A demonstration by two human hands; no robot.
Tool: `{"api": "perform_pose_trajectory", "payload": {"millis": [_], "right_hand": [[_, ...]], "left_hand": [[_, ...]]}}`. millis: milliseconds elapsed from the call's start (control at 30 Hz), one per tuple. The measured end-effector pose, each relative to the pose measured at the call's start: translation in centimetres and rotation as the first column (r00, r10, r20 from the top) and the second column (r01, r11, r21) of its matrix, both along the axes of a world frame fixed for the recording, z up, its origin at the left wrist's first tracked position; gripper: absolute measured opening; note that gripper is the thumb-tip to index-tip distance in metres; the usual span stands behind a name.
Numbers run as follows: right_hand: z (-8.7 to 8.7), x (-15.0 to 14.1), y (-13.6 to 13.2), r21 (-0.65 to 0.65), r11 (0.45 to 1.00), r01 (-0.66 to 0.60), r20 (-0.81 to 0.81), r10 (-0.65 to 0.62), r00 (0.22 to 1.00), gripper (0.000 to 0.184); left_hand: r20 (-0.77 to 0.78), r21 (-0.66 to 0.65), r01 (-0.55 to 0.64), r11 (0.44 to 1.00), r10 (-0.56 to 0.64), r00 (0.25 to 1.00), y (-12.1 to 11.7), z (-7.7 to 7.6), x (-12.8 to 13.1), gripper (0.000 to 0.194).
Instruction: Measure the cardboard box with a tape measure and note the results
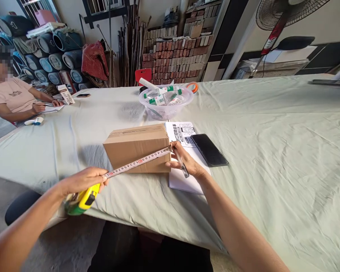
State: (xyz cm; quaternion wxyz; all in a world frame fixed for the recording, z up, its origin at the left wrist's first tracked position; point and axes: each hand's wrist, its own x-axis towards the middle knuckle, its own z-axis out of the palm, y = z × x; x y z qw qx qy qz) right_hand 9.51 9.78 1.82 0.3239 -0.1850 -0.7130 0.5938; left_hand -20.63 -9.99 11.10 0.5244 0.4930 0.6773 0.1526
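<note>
My left hand (83, 183) is closed on a yellow and green tape measure (85, 200) near the table's front edge. Its white blade (138, 161) runs slanting up to the right, across the front of a brown cardboard box (134, 151). At the box's right front edge, my right hand (185, 160) pinches the blade's end. A pen (183, 164) is also held in that hand, pointing downward. Under the right hand lie white papers (181, 181), with a printed sheet (181, 130) at their top. A black phone (209, 150) rests on the papers' right side.
Behind the box stands a clear plastic basin (166, 111) with bottles and orange-handled scissors (192, 87). A person (14, 96) sits at the left, writing on paper (52, 108). A pale cloth (272, 151) covers the table. A fan (280, 22) stands beyond it.
</note>
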Motion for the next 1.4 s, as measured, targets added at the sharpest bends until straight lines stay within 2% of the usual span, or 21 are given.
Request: {"api": "perform_pose_trajectory", "payload": {"millis": [67, 167, 267, 400, 600, 733, 800, 933, 1033, 1167, 1400], "right_hand": [[-0.2, 0.1, 0.2, -0.015, 1.000, -0.023, 0.007, 0.023, 1.000, 0.049], [-0.6, 0.3, 0.5, -0.051, 0.999, -0.017, 0.018, 0.018, 1.000, 0.049], [-0.6, 0.4, 0.7, -0.056, 0.998, 0.018, 0.053, -0.015, 0.999, 0.052], [-0.2, 0.4, 0.6, -0.031, 0.999, 0.043, 0.069, -0.041, 0.997, 0.058], [-0.3, 0.5, 0.3, -0.123, 0.992, 0.036, 0.038, -0.032, 0.999, 0.056], [-0.9, 0.0, 0.3, -0.132, 0.987, 0.086, 0.019, -0.084, 0.996, 0.050], [-1.2, -0.5, 0.2, -0.143, 0.980, 0.142, 0.014, -0.142, 0.990, 0.049], [-1.5, -1.5, -0.3, -0.182, 0.954, 0.236, -0.008, -0.242, 0.970, 0.049], [-1.4, -1.8, -0.6, -0.255, 0.940, 0.227, -0.051, -0.248, 0.968, 0.048], [-1.1, -1.8, -0.7, -0.354, 0.912, 0.208, -0.098, -0.257, 0.961, 0.051], [-0.3, -2.3, -1.1, -0.478, 0.852, 0.213, -0.117, -0.302, 0.946, 0.050]], "left_hand": [[-0.026, 0.015, 0.037, 0.999, -0.036, 0.999, 1.4, 1.1, -1.2, 0.029], [-0.023, 0.045, -0.009, 0.999, 0.010, 1.000, 3.3, 2.3, -2.5, 0.017], [-0.006, 0.038, -0.074, 0.997, 0.074, 0.997, 4.8, 3.0, -3.2, 0.018], [0.024, 0.026, -0.119, 0.993, 0.118, 0.993, 5.9, 2.9, -3.6, 0.020], [-0.065, 0.139, 0.026, 0.990, -0.017, 0.998, 6.1, 2.2, -3.8, 0.024], [-0.032, 0.155, 0.000, 0.988, 0.004, 0.999, 4.5, 0.6, -2.0, 0.027], [0.075, 0.159, -0.137, 0.978, 0.127, 0.989, 3.1, -1.0, 0.1, 0.031], [0.380, 0.084, -0.379, 0.922, 0.321, 0.867, 0.5, -4.8, 5.6, 0.038], [0.478, 0.067, -0.447, 0.892, 0.365, 0.799, -0.3, -6.9, 9.2, 0.039], [0.509, 0.103, -0.487, 0.867, 0.375, 0.775, 0.0, -8.1, 11.7, 0.040], [0.346, 0.253, -0.491, 0.833, 0.397, 0.850, 0.3, -8.6, 13.1, 0.041]]}}
